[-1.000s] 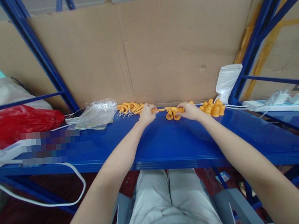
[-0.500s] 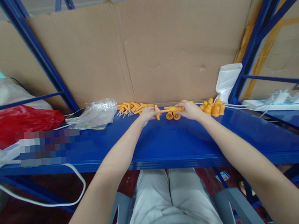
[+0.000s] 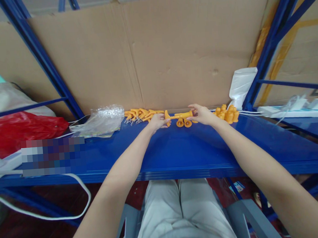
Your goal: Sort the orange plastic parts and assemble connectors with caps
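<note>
An orange plastic piece with a curved crosspiece at its left end, a thin ribbed shaft and a thicker cylinder lies level between my hands. My left hand is closed around the crosspiece end. At the flared right end of the cylinder is my right hand, its fingers apart and the index finger raised; whether the thumb touches the piece is hard to see. Just below the piece, two round orange parts show their open ends with small metal bits inside.
Several orange curved pieces with metal chains lie left of my hands, beside clear plastic bags. Upright orange cylinders stand at right. Cardboard backs the blue table. A power strip lies far right.
My right hand has loosened its fingers from the cylinder's right end and lifted the index finger, so more of that end shows. My left hand keeps its hold almost unmoved.
</note>
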The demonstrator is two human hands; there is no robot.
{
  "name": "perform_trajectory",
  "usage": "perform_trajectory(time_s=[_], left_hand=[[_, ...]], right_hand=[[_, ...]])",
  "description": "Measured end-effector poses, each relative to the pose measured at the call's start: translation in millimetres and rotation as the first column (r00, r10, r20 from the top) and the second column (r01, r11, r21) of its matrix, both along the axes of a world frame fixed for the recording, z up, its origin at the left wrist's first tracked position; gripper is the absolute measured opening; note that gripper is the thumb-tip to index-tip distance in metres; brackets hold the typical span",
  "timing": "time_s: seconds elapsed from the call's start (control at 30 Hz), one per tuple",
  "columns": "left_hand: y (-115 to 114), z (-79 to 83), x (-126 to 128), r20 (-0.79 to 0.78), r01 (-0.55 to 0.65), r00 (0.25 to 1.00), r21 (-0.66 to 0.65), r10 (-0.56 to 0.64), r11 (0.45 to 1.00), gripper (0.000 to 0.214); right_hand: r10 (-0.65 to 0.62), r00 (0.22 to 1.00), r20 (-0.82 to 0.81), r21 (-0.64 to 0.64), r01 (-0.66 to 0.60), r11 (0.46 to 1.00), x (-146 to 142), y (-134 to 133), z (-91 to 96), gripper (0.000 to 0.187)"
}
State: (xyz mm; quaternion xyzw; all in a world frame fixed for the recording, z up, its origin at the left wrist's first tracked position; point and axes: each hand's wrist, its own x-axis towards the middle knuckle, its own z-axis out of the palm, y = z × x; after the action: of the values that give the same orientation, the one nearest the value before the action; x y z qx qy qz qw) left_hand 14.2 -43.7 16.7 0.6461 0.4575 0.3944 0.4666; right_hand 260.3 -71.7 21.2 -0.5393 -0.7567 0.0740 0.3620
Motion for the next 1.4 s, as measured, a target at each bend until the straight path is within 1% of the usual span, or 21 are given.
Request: perform_trajectory(time_s=[0.03, 0.1, 0.2, 0.27, 0.37, 0.47, 0.63, 0.7, 0.8, 0.97, 1.07, 1.17, 1.27, 1.4], left_hand=[[1.2, -0.4, -0.5, -0.005, -0.001, 1.000, 0.002, 0.001, 1.000, 0.011], [1.9, -0.3, -1.1, -0.005, -0.012, 1.000, -0.002, 0.012, 1.000, 0.011], [-0.1, 1.9, -1.8, 0.005, -0.009, 1.000, -0.002, 0.009, 1.000, 0.011], [-2.2, 3.6, -1.9, 0.015, 0.004, 1.000, 0.004, -0.004, 1.000, 0.011], [-4.4, 4.8, -1.8, 0.029, 0.021, 0.999, 0.009, -0.022, 1.000, 0.012], [-4.5, 4.5, -2.0, 0.025, 0.026, 0.999, 0.012, -0.026, 1.000, 0.011], [-2.0, 3.8, -3.8, 0.007, 0.024, 1.000, 0.013, -0.024, 1.000, 0.013], [-2.1, 4.3, -3.9, 0.011, 0.024, 1.000, 0.023, -0.024, 0.999, 0.014], [-3.6, 5.2, -2.9, 0.014, 0.025, 1.000, 0.029, -0.025, 0.999, 0.011], [-4.8, 3.8, -1.6, 0.027, 0.042, 0.999, 0.030, -0.043, 0.999, 0.012], [-4.1, 2.4, -1.6, 0.032, 0.050, 0.998, 0.028, -0.050, 0.998, 0.014], [-4.6, 2.4, -1.0, 0.023, 0.041, 0.999, 0.029, -0.041, 0.999, 0.013], [-6.0, 3.6, 0.0, 0.020, 0.015, 1.000, 0.026, -0.015, 1.000, 0.011], [-6.3, 4.9, -0.5, 0.032, -0.002, 0.999, 0.024, 0.001, 1.000, 0.011]], right_hand=[[0.026, 0.998, -0.054, -0.032, -0.028, 0.999, 0.9, 0.9, -0.5, 0.062], [0.082, 0.984, -0.159, -0.087, -0.096, 0.992, 3.2, 3.3, -1.5, 0.053], [0.133, 0.952, -0.277, -0.118, -0.171, 0.978, 7.5, 6.4, -2.7, 0.037], [0.152, 0.932, -0.329, -0.125, -0.203, 0.971, 10.2, 6.7, -2.4, 0.031], [0.156, 0.923, -0.352, -0.183, -0.232, 0.955, 11.6, 3.4, 0.5, 0.023], [0.113, 0.933, -0.343, -0.251, -0.207, 0.945, 8.6, -3.1, 4.9, 0.024], [0.075, 0.929, -0.362, -0.305, -0.194, 0.933, -1.6, -13.0, 10.6, 0.038], [0.029, 0.917, -0.398, -0.335, -0.174, 0.926, -5.4, -14.8, 11.1, 0.046], [-0.058, 0.899, -0.435, -0.402, -0.136, 0.906, -9.7, -14.5, 9.9, 0.056], [-0.149, 0.921, -0.359, -0.470, -0.040, 0.882, -14.0, -11.9, 8.4, 0.065], [-0.199, 0.919, -0.340, -0.475, 0.015, 0.880, -17.8, -13.8, 10.1, 0.060], [-0.224, 0.892, -0.394, -0.424, 0.040, 0.905, -23.0, -16.8, 11.5, 0.045], [-0.200, 0.868, -0.456, -0.384, 0.011, 0.923, -26.8, -17.1, 11.0, 0.037], [-0.177, 0.823, -0.540, -0.404, -0.070, 0.912, -23.7, -14.3, 10.6, 0.033]])
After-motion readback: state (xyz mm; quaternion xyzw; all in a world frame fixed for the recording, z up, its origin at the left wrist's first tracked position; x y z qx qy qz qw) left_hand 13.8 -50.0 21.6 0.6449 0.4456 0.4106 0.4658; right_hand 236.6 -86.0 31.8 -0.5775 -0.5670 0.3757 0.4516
